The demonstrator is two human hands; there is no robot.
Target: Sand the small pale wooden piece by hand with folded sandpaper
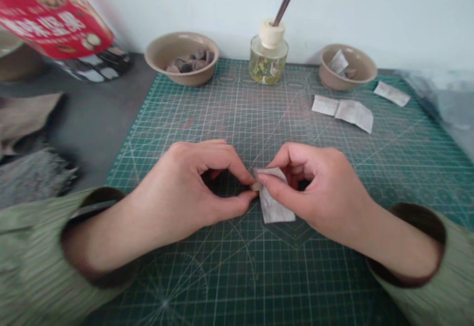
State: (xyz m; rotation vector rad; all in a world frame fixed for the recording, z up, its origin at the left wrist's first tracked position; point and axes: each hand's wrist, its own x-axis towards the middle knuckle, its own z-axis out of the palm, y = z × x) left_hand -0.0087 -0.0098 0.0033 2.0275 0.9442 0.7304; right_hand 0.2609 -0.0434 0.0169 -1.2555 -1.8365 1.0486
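Note:
Between the thumb and index finger of my left hand (200, 183) is a small tan piece (255, 186), mostly hidden by the fingertips; its kind is not clear. My right hand (314, 183) pinches a small grey-white sheet of what looks like sandpaper (276, 210), which hangs below the thumb. The sheet's upper left edge touches or nearly touches the tan piece. Both hands meet just above the green cutting mat (229, 276).
Behind stand a bowl of small brown chunks (177, 79), a reed diffuser (268, 61) and a bowl with paper scraps (346, 81). Grey-white strips (342, 111) lie at right. A red bag (55, 20) and grey-brown cloths (33, 168) are at left.

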